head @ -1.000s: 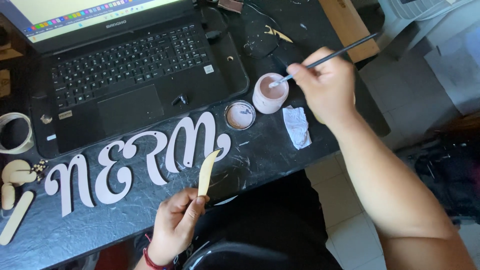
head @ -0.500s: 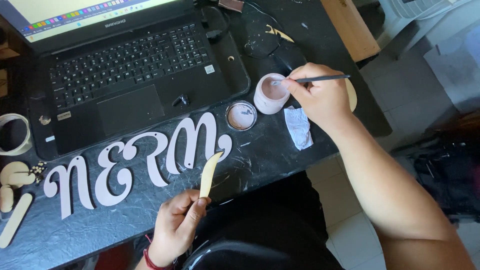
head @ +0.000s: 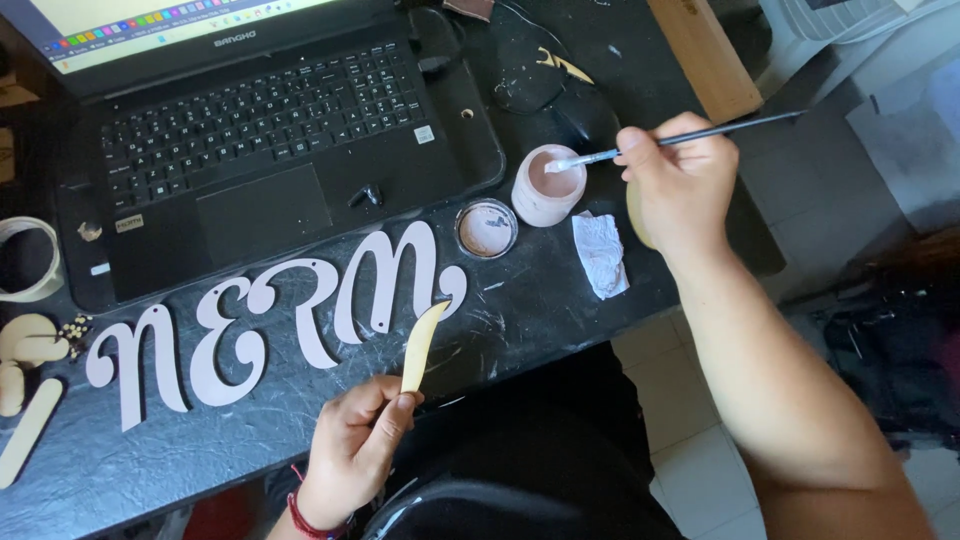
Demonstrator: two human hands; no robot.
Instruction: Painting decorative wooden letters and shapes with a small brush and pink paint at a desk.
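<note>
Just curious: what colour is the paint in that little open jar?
Pale dusty pink in the jar, seen clearly in the head view.

Other Things on the Black Table

Just above the fingers (head: 398,408) of the left hand (head: 350,445) lies a row of pale pink curly letters (head: 270,330). Farther up from those fingers sits an open black laptop (head: 270,130). Far to their left are a roll of tape (head: 25,260), some small pale wood shapes (head: 25,350) and a flat wood stick (head: 30,430). Below the fingers (head: 650,150) of the right hand (head: 680,190) lies a crumpled white tissue (head: 600,255). A round lid (head: 486,228) sits to their lower left. A wood board (head: 705,55) lies above them
</note>
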